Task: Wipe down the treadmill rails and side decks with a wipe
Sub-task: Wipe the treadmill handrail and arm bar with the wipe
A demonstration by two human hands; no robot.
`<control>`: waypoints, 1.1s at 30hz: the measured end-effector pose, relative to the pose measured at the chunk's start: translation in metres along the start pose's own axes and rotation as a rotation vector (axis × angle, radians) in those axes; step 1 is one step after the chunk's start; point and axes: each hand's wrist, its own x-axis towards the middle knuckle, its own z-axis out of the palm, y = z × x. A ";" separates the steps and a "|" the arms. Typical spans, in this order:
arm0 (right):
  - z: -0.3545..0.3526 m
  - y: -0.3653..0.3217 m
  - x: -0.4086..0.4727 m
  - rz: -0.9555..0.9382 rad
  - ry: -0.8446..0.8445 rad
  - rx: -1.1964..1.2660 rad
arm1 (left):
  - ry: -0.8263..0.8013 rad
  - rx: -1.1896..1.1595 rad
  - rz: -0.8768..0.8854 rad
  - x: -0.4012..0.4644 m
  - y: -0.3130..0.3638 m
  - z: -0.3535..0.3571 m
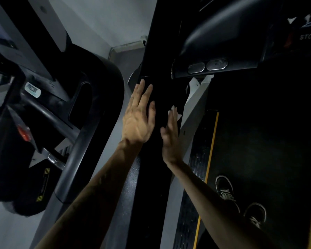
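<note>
A wide black treadmill rail [160,51] runs from the bottom centre up through the middle of the head view. My left hand [139,116] lies flat with straight fingers on the rail's left side. My right hand [171,139] has its fingers extended against the rail's right side and presses a small white wipe [174,112] there; only the wipe's upper edge shows past the fingertips. To the right, the textured side deck [196,177] with a yellow stripe borders the dark running belt [267,141].
My two shoes [241,200] stand on the belt at lower right. The treadmill console with oval metal grip sensors [207,65] hangs above the belt. A neighbouring machine [43,114] fills the left, with a grey floor gap [115,159] between.
</note>
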 end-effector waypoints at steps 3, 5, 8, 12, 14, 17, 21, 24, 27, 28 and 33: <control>-0.006 0.006 0.035 0.027 0.049 0.011 | 0.004 -0.005 -0.001 0.000 0.000 0.001; -0.012 0.015 0.052 0.101 0.052 0.030 | 0.007 -0.011 -0.002 0.001 0.000 0.001; -0.017 0.028 0.045 0.185 0.033 0.070 | 0.006 -0.015 -0.003 0.000 -0.001 0.001; -0.005 0.017 0.008 0.137 0.045 0.096 | 0.017 -0.007 0.003 0.000 -0.002 0.002; 0.001 0.009 0.011 0.100 0.057 0.085 | 0.027 -0.004 0.005 0.000 -0.001 0.002; 0.001 0.008 0.040 0.028 0.080 0.052 | 0.027 -0.005 0.010 0.000 -0.001 0.002; -0.019 0.016 0.076 0.150 0.060 0.126 | 0.023 -0.005 0.002 0.001 0.000 0.002; -0.028 0.025 0.064 0.286 0.019 0.152 | 0.020 -0.017 -0.002 0.001 0.000 0.002; -0.018 0.026 0.032 0.267 0.041 0.160 | 0.022 -0.020 -0.007 0.001 0.001 0.001; -0.012 0.023 0.021 0.230 0.057 0.128 | 0.021 -0.020 -0.012 0.000 0.001 0.000; -0.004 0.009 0.019 0.139 0.039 0.154 | 0.020 -0.022 -0.008 0.000 0.001 0.001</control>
